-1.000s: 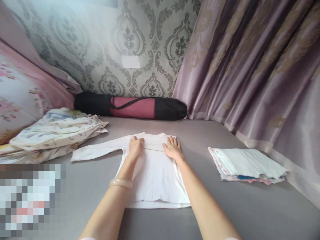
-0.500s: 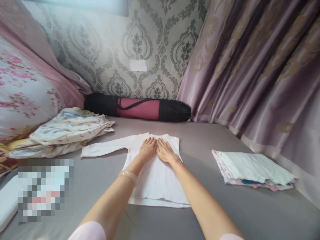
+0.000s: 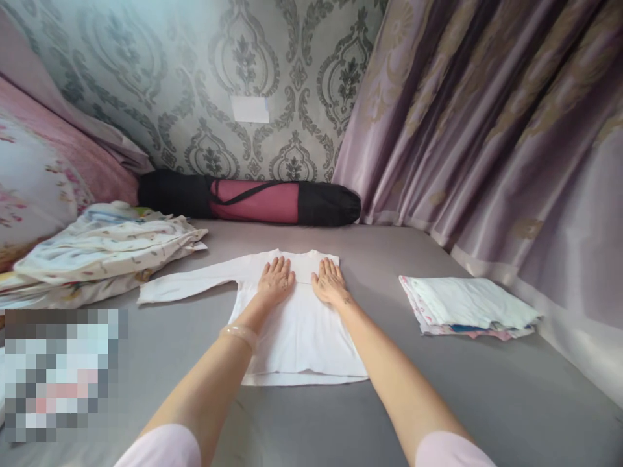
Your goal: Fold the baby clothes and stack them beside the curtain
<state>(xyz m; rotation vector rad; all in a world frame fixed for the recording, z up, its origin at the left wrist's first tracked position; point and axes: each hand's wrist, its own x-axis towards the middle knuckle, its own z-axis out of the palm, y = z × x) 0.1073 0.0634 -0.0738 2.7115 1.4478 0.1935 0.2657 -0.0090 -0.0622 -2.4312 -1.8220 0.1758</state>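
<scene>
A white long-sleeved shirt lies flat on the grey sheet, its neckline away from me and its hem towards me. One sleeve stretches out to the left; on the right side no sleeve shows. My left hand rests palm down on the upper left of the shirt, fingers extended. On the upper right, near the shoulder, my right hand lies flat with its fingers pointing away from me. Neither hand grips the cloth. A pale bangle circles my left wrist.
Folded clothes form a small stack at right. A looser heap of clothes lies at left, above a pixelated patch. Against the patterned wall rests a long black-and-maroon bag. Purple curtains hang along the right side.
My hands have slid apart across the shirt, from side by side at its middle to opposite sides of the chest. The camera view has shifted slightly.
</scene>
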